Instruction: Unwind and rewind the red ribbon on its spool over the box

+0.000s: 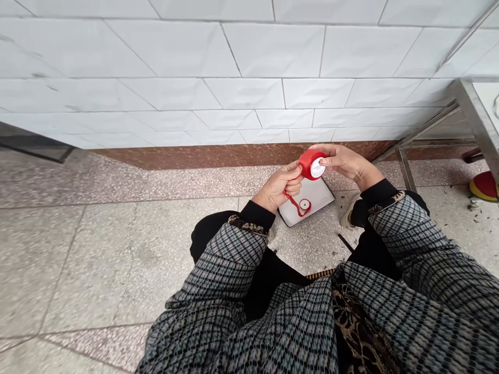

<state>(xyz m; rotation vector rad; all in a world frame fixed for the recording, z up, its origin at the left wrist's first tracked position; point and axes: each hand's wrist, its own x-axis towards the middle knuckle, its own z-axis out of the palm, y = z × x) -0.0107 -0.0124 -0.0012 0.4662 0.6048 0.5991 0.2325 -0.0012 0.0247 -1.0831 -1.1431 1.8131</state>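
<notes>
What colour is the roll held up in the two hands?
The roll is red, with a white label; the head view shows it.

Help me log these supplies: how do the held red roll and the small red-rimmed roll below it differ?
The large roll is held between the left hand and right hand; the small roll shows below, against the white panel. The large roll shows a broad red side, the small roll only a thin red rim. The large roll looks bigger than the small roll, but is nearer the camera. Both have round white faces.
</notes>
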